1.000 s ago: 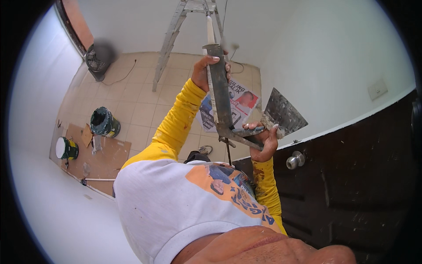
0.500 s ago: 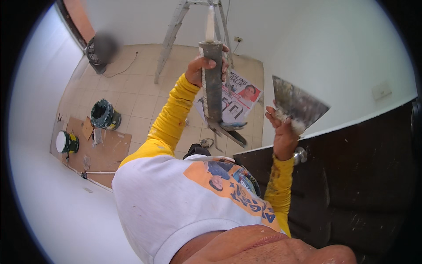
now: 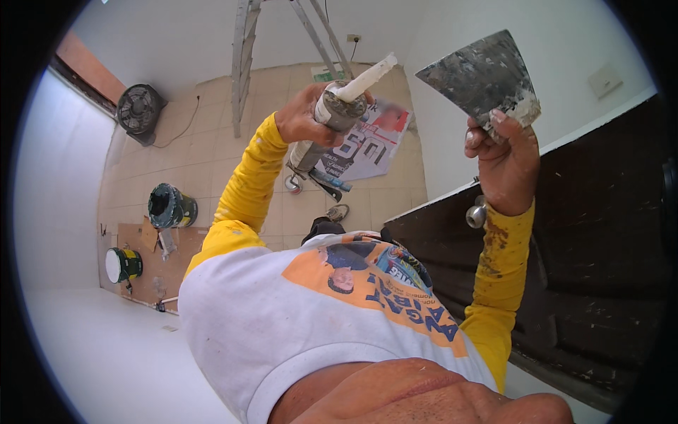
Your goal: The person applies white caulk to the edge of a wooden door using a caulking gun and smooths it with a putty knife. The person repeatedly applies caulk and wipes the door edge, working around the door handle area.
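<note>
My left hand (image 3: 305, 116) is wrapped round the barrel of a caulking gun (image 3: 308, 154), whose blue-grey handle hangs below. Its white nozzle (image 3: 367, 76) points up and to the right, smeared with white compound. In my right hand (image 3: 507, 161) is a wide putty knife (image 3: 477, 78), held up with the blade toward the far wall. Dried filler marks the blade, and a thick white lump sits near its grip. The two tools are apart. Yellow sleeves cover both forearms, with brown stains on the right one.
A stepladder (image 3: 244, 67) stands ahead on the tiled floor, near a printed poster (image 3: 367, 145). On the left are a black fan (image 3: 139, 112), a dark open bucket (image 3: 171, 206), a white-lidded pail (image 3: 123, 264) and cardboard (image 3: 185, 253). A dark door (image 3: 593, 233) with a round knob (image 3: 476, 215) is close on my right.
The caulking gun has tilted, so its nozzle now points up and right. My right hand has risen and moved right, turning the putty knife's blade up and left. The view has shifted.
</note>
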Available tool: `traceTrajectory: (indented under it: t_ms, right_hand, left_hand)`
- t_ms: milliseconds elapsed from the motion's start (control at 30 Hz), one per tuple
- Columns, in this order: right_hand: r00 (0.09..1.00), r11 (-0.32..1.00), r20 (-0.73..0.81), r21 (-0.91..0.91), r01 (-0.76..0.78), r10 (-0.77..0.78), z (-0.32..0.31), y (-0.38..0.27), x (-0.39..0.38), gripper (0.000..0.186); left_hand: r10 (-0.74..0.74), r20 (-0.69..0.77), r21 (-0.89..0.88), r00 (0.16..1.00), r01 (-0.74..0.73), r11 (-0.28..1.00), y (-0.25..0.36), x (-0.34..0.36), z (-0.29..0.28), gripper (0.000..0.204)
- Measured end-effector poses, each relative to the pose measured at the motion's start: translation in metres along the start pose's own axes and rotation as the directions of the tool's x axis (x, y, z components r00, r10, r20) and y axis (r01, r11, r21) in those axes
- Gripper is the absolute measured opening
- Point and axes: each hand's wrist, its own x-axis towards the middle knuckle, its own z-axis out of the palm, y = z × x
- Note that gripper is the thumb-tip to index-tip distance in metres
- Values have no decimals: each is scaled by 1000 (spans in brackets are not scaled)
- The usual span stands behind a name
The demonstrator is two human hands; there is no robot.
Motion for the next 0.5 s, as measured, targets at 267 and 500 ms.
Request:
traceTrajectory:
  t_ms: [267,500]
  right_hand:
    - [988,979,82,146,-144,133,-12,-11,7,14]
    - [979,971,36,121,-204,201,-16,-2,24,13]
  left_hand:
    - [-57,39,92,998,54,994,0,8,5,74]
    - [-156,140,97,978,143,985,-16,22,-13,75]
